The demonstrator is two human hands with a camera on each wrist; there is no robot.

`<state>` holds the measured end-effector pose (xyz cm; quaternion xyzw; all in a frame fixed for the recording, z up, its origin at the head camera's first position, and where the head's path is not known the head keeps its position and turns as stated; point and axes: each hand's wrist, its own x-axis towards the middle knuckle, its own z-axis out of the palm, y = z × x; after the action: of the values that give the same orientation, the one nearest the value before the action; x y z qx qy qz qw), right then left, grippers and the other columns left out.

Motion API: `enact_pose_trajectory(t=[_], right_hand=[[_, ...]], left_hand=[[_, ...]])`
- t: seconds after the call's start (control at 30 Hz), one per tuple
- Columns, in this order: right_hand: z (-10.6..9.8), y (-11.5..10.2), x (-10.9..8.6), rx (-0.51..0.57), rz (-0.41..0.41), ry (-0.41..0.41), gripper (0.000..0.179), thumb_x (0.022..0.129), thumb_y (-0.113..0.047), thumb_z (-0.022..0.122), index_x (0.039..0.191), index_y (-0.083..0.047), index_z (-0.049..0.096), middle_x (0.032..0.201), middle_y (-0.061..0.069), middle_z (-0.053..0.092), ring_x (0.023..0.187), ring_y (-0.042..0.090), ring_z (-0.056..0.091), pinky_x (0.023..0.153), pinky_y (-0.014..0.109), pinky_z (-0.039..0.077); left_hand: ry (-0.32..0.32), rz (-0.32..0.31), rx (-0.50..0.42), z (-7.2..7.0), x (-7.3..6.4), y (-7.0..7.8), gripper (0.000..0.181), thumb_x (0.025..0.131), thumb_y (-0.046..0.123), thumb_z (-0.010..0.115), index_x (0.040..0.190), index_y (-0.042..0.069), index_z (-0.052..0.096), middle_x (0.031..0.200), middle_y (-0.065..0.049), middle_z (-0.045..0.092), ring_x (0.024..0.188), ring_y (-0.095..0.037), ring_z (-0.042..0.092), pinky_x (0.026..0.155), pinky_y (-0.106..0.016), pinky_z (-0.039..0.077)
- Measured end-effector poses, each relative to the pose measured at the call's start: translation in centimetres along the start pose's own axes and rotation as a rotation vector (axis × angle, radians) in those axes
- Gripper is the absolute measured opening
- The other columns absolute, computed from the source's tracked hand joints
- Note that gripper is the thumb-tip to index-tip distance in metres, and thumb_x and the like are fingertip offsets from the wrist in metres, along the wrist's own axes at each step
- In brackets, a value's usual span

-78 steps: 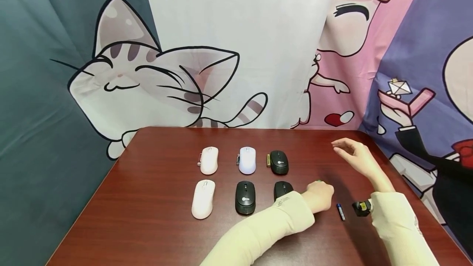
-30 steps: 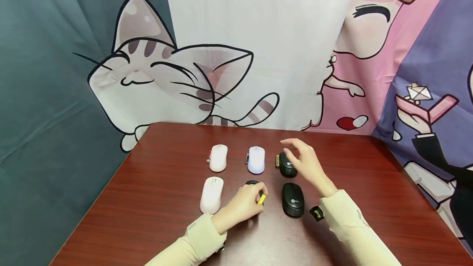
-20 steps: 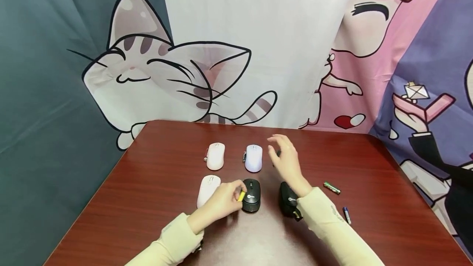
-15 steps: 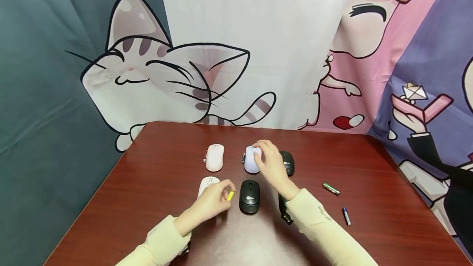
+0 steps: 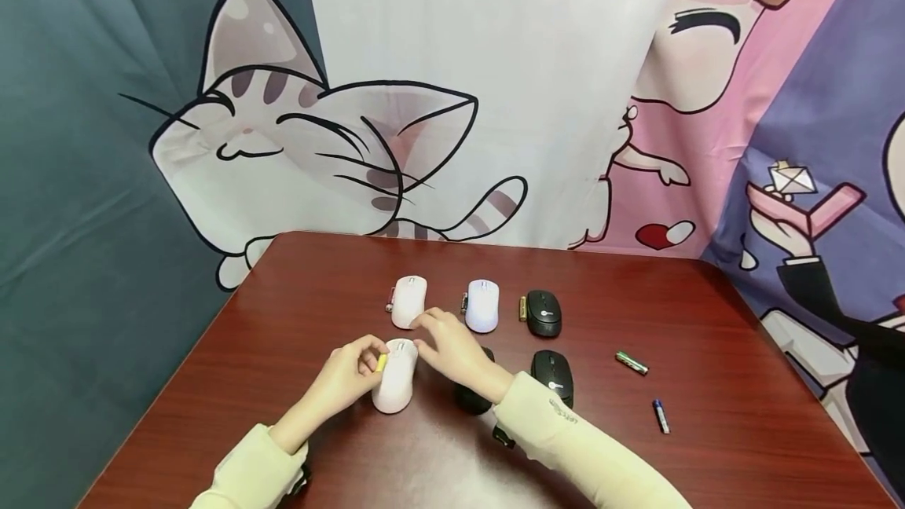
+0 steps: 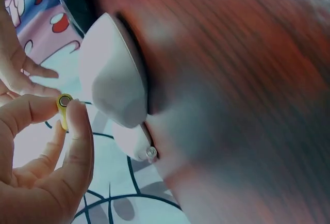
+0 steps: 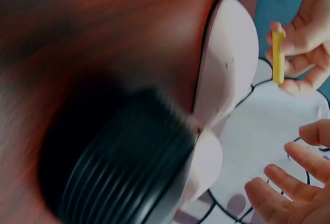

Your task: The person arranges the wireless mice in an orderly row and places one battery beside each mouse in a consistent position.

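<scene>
My left hand (image 5: 346, 375) pinches a small yellow battery (image 5: 382, 362) between thumb and fingers, right beside the front white mouse (image 5: 396, 383). In the left wrist view the round end of the battery (image 6: 64, 101) faces the camera. My right hand (image 5: 452, 346) hovers with spread fingers near the right front of that mouse and holds nothing; its fingers are loosely extended in the right wrist view. Behind, another white mouse (image 5: 409, 298) has a small battery at its left side. The front middle black mouse (image 5: 472, 400) is partly hidden beneath my right hand and wrist.
In the back row stand a pale lavender mouse (image 5: 483, 306) and a black mouse (image 5: 545, 314), with a gold battery (image 5: 523, 309) beside the latter. A further black mouse (image 5: 553, 374) sits in front. A green battery (image 5: 632, 363) and a blue-and-white battery (image 5: 661, 416) lie at right.
My left hand has come from the right side across to the front white mouse, carrying the yellow battery. The right hand has swept left past the black and lavender mice. The mice stay put.
</scene>
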<state>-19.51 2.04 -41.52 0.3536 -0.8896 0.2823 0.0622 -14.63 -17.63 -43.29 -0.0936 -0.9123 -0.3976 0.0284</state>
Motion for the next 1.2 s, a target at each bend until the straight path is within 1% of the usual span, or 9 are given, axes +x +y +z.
enact_pose_trajectory(t=[0.03,0.13,0.3,0.4,0.57,0.67,0.8,1.03,1.2], right_hand=[[0.3,-0.2,0.1,0.002,0.001,-0.022,0.021,0.086,-0.010,0.063,0.106,-0.005,0.064,0.107,0.011,0.064,0.095,0.026,0.061,0.081,0.037,0.049],[1.2,-0.9,0.4,-0.018,0.004,-0.085,0.025,0.085,-0.013,0.064,0.108,-0.005,0.064,0.106,0.011,0.063,0.093,0.025,0.061,0.079,0.035,0.049],[2.4,-2.0,1.1,-0.082,0.100,-0.213,0.038,0.082,-0.028,0.071,0.112,-0.006,0.062,0.107,0.011,0.059,0.094,0.026,0.055,0.078,0.030,0.048],[2.9,-2.5,1.5,-0.131,0.140,-0.272,0.048,0.078,-0.036,0.075,0.114,-0.007,0.060,0.107,0.012,0.057,0.093,0.025,0.052,0.078,0.030,0.047],[3.3,-3.2,2.0,-0.274,0.114,-0.373,0.053,0.073,-0.045,0.076,0.110,-0.010,0.062,0.104,0.010,0.059,0.091,0.023,0.055,0.075,0.029,0.049],[3.4,-3.5,2.3,-0.352,0.077,-0.392,0.050,0.073,-0.046,0.076,0.105,-0.011,0.064,0.101,0.009,0.062,0.089,0.021,0.056,0.074,0.028,0.050],[3.4,-3.6,2.6,-0.389,0.039,-0.399,0.048,0.072,-0.046,0.076,0.103,-0.009,0.065,0.099,0.006,0.065,0.089,0.021,0.057,0.076,0.029,0.050],[3.5,-3.2,2.7,-0.372,0.032,-0.402,0.051,0.070,-0.046,0.077,0.102,-0.009,0.066,0.095,0.005,0.067,0.089,0.021,0.059,0.076,0.029,0.049],[3.7,-3.1,2.4,-0.363,0.040,-0.404,0.052,0.069,-0.045,0.077,0.105,-0.009,0.065,0.094,0.005,0.066,0.088,0.022,0.059,0.077,0.029,0.050]], left_hand=[[0.021,0.022,0.004,-0.1,-0.1,-0.1,0.026,0.066,-0.006,0.064,0.090,0.005,0.062,0.066,0.001,0.055,0.058,-0.005,0.049,0.055,-0.019,0.043],[0.042,0.011,0.010,-0.7,-0.3,-0.4,0.025,0.066,-0.006,0.065,0.090,0.005,0.062,0.066,0.002,0.055,0.058,-0.006,0.049,0.054,-0.020,0.042],[0.026,-0.080,0.032,-1.3,-0.2,-0.9,0.025,0.069,-0.005,0.068,0.093,0.003,0.065,0.068,-0.001,0.058,0.059,-0.009,0.051,0.055,-0.021,0.042],[0.027,-0.106,0.037,-1.3,-0.1,-1.2,0.026,0.070,-0.004,0.070,0.094,0.001,0.066,0.068,-0.002,0.060,0.059,-0.009,0.052,0.055,-0.020,0.043],[0.033,-0.151,0.040,-1.3,0.1,-1.7,0.027,0.068,-0.004,0.070,0.094,0.000,0.067,0.064,-0.001,0.060,0.056,-0.009,0.053,0.054,-0.021,0.043],[0.031,-0.150,0.054,-1.2,0.4,-2.2,0.028,0.067,-0.004,0.071,0.094,0.001,0.066,0.062,0.000,0.060,0.054,-0.008,0.053,0.053,-0.023,0.043],[-0.002,-0.135,0.062,-1.1,0.8,-2.5,0.027,0.068,-0.004,0.071,0.094,0.000,0.066,0.061,0.000,0.060,0.053,-0.007,0.054,0.055,-0.023,0.043],[-0.021,-0.134,0.094,-0.6,1.2,-2.7,0.026,0.066,-0.004,0.073,0.090,0.002,0.066,0.060,0.000,0.058,0.054,-0.008,0.053,0.056,-0.025,0.043],[-0.054,-0.131,0.081,-0.2,1.6,-3.0,0.026,0.066,-0.005,0.072,0.089,0.001,0.065,0.059,-0.001,0.057,0.051,-0.009,0.051,0.050,-0.023,0.042]])
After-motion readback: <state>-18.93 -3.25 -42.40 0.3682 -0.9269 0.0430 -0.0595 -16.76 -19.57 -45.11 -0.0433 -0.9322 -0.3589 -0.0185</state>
